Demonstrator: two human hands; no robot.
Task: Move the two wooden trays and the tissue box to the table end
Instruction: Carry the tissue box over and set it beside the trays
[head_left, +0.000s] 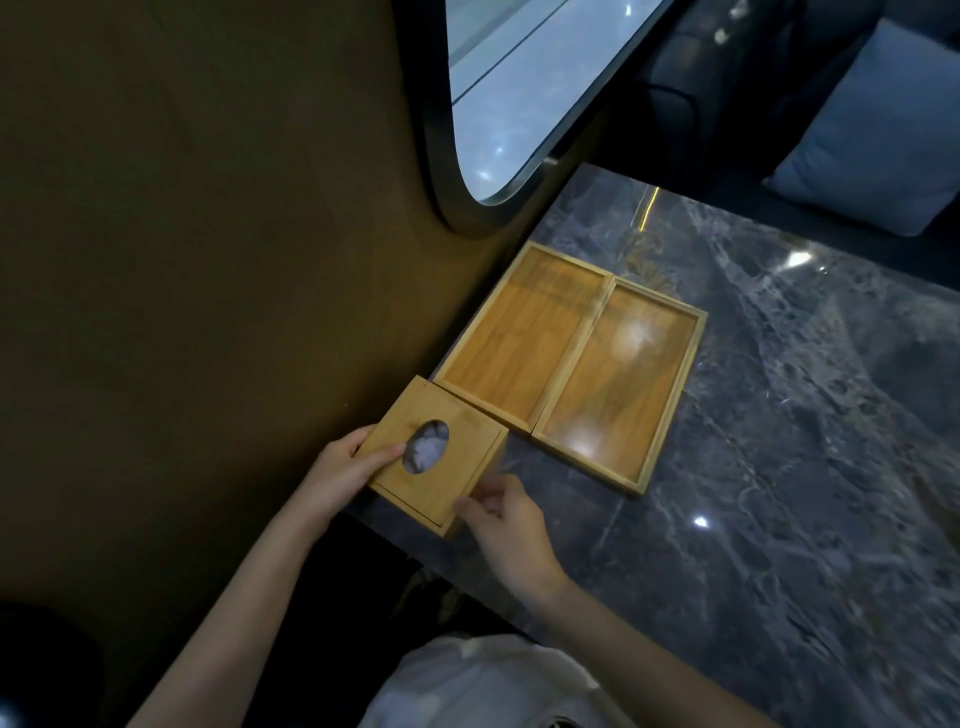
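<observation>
Gripping the tissue box (436, 457) from both sides, I see my left hand (340, 470) curled round its left edge with the thumb lying on the lid beside the oval opening, where pale tissue shows. My right hand (501, 514) is half closed, its fingertips pressed to the box's near right corner and side. The box sits at the near left corner of the dark marbled surface (779, 467), close against the brown wall (208, 260), its near end reaching the surface's edge.

Just beyond it, the left wooden tray (519, 338) lies along the wall, its near corner touching or almost touching the box. The right wooden tray (618, 384) lies side by side with it, long rims touching, set a little nearer to me. Both hold nothing.

To the right of the trays the surface is open and bare, with wide room. Past the trays a strip of surface runs to the far edge, below a dark-framed window (519, 104). I can read no writing or label on anything.
</observation>
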